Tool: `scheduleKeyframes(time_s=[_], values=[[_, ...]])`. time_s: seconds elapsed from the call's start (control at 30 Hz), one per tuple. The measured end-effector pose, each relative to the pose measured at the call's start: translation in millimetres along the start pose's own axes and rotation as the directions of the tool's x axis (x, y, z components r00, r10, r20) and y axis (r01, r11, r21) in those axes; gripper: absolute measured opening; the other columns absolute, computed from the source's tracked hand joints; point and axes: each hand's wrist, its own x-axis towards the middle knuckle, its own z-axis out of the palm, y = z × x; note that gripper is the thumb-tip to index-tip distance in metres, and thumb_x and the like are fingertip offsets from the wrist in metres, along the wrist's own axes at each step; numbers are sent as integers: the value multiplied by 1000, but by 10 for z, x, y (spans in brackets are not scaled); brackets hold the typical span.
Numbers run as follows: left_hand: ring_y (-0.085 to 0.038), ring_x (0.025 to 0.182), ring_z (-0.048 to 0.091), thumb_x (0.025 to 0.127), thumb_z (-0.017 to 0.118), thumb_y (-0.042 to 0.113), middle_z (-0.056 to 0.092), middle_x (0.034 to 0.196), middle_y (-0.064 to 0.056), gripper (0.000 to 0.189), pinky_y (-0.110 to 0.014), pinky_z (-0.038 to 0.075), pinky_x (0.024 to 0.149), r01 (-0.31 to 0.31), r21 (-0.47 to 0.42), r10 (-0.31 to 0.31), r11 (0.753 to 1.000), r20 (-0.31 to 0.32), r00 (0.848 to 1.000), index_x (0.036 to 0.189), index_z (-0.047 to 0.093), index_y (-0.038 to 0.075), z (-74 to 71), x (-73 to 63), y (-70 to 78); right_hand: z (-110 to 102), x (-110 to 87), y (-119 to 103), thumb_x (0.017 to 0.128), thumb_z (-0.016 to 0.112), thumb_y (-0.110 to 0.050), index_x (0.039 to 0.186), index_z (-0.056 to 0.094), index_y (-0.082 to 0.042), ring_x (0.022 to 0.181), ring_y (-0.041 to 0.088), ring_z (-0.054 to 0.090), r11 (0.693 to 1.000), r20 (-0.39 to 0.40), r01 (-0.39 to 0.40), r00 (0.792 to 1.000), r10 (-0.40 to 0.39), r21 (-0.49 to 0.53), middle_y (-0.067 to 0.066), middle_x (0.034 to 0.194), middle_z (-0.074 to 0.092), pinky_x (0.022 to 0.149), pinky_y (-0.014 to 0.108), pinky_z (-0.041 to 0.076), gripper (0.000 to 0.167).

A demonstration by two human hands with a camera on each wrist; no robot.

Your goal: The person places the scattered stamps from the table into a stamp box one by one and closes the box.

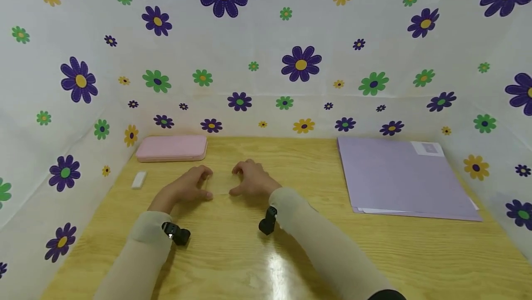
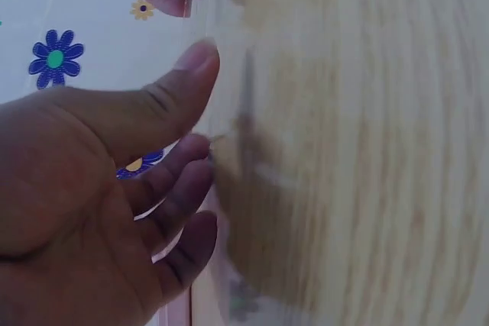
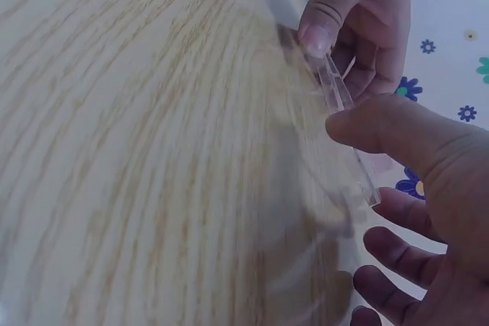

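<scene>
Between the two hands, low over the wooden table, is a small flat piece of clear plastic. Its pale edge shows best in the right wrist view. My left hand holds its left end, thumb towards me and fingertips on the far side. From the other end my right hand holds it the same way, its thumb on the edge of the clear piece. The wood grain shows straight through the plastic, so its full outline is hard to see.
A pink pencil case lies at the back left, with a white eraser-like block in front of it. Purple folders with white sheets beneath lie on the right. White flowered cloth walls the table on three sides.
</scene>
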Motion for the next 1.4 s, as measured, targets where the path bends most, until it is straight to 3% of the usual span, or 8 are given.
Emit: scheduleKeyframes(time_s=[0.17, 0.4, 0.77, 0.97, 1.13, 1.4], values=[[-38, 121, 45, 90, 75, 15, 47, 130, -20, 59, -55, 35, 104, -34, -82, 35, 996, 15, 999, 135, 42, -3, 18, -60, -4, -45, -55, -6, 80, 84, -31, 126, 61, -8, 115, 24, 48, 996, 3, 61, 998, -62, 61, 7, 123, 53, 97, 38, 43, 57], [-36, 117, 46, 95, 68, 13, 46, 128, -20, 56, -54, 37, 101, -70, -121, 74, 990, 25, 997, 138, 39, -8, 39, -198, 69, -106, -189, -28, 81, 82, -29, 131, 55, -2, 113, 26, 52, 980, 34, 136, 989, -142, 143, 13, 123, 55, 95, 37, 44, 63], [-35, 120, 46, 95, 69, 15, 48, 129, -21, 55, -53, 38, 101, -123, -105, 119, 987, -44, 992, 138, 41, -6, 86, -359, 309, -195, -477, 9, 84, 80, -30, 135, 51, -5, 112, 23, 50, 964, 16, 142, 989, -149, 227, 11, 123, 56, 95, 40, 43, 64], [-31, 115, 51, 85, 79, 30, 54, 125, -15, 62, -52, 41, 97, -149, -162, 142, 975, -58, 988, 132, 49, 2, 192, -400, 403, -257, -736, 84, 84, 80, -29, 136, 51, -6, 114, 27, 50, 963, 0, 163, 986, -167, 215, 10, 121, 56, 96, 42, 42, 64], [-28, 108, 55, 77, 85, 42, 59, 117, -9, 67, -50, 44, 91, -199, -152, 188, 968, -83, 979, 126, 56, 7, 233, -427, 519, -331, -968, 141, 84, 79, -29, 134, 52, -8, 116, 31, 50, 947, -31, 224, 974, -223, 231, 10, 121, 56, 98, 50, 41, 61], [-28, 107, 54, 76, 86, 40, 60, 118, -8, 63, -49, 44, 90, -248, -180, 232, 952, -106, 967, 124, 58, 12, 305, -407, 738, -436, -1197, 273, 85, 80, -31, 133, 52, -15, 117, 31, 49, 946, -75, 236, 972, -225, 222, 9, 120, 56, 94, 53, 42, 58]])
